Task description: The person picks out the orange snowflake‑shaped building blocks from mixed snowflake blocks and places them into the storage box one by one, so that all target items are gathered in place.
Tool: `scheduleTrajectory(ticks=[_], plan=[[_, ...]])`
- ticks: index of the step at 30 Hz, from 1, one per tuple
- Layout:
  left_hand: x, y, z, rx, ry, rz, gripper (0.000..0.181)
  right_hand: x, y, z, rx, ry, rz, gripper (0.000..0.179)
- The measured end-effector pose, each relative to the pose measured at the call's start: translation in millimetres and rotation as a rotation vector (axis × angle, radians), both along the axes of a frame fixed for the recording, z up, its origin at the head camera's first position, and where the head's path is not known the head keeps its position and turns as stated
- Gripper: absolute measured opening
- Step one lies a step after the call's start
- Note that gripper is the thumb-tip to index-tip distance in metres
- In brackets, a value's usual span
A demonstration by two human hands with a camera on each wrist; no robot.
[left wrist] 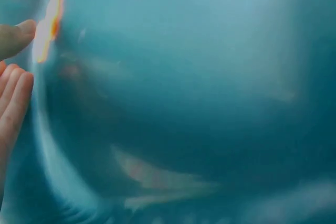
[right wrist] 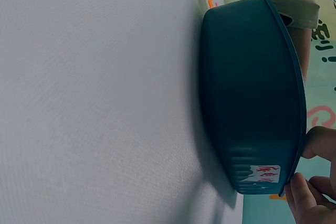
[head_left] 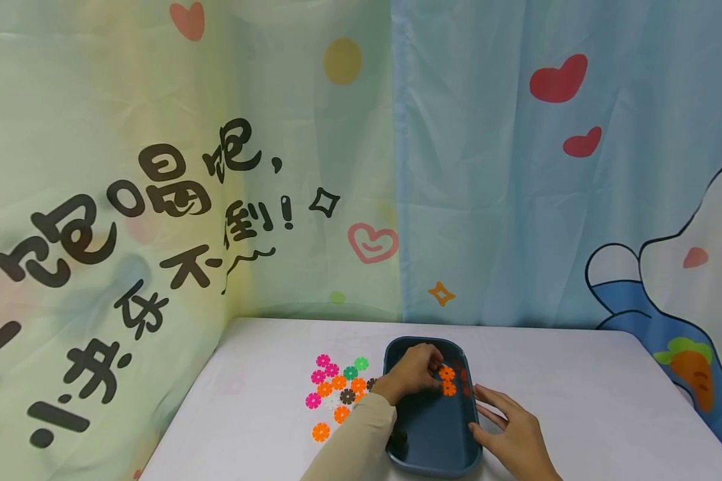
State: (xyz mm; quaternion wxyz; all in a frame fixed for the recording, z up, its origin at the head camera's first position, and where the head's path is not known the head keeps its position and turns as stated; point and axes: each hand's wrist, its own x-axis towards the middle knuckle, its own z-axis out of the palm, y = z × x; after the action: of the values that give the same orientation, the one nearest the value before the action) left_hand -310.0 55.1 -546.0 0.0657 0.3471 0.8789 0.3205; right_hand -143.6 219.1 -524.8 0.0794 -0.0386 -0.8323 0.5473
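Inside a dark blue tray, my left hand pinches two joined orange disc pieces between thumb and fingers, close to the tray's right wall. From the left wrist, the orange pieces appear blurred and overexposed beside the thumb; that left hand shows only partly. My right hand grips the tray's right rim. In the right wrist view, the thumb and fingers of the right hand pinch the rim of the tray near a white label.
Left of the tray, several notched discs lie loose on the white table: pink, orange, green and dark brown. A dark piece is at the tray's lower left. A printed curtain hangs behind.
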Motion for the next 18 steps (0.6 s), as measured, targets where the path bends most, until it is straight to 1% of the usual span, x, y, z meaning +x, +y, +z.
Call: scheduleTrajectory(ticks=[4, 10, 12, 14, 18], plan=[[-1.9, -5.4, 11.9, 0.023, 0.012, -0.003, 0.045, 0.3, 0, 0.6, 0.005, 0.004, 0.002, 0.070], [-8.6, -17.2, 31.0, 0.110, 0.038, -0.020, 0.046, -0.4, -1, 2.0, 0.001, 0.009, 0.006, 0.069], [-10.7, -21.1, 37.6, 0.121, 0.053, -0.019, 0.046, -0.7, -1, 2.1, 0.002, 0.003, 0.008, 0.069], [-11.4, -25.4, 44.9, 0.137, 0.047, -0.015, 0.047, -1.1, -1, 2.2, 0.003, -0.009, 0.007, 0.069], [-11.5, -35.1, 60.5, 0.140, 0.035, 0.001, 0.046, -1.6, -2, 2.8, 0.018, -0.023, 0.006, 0.069]])
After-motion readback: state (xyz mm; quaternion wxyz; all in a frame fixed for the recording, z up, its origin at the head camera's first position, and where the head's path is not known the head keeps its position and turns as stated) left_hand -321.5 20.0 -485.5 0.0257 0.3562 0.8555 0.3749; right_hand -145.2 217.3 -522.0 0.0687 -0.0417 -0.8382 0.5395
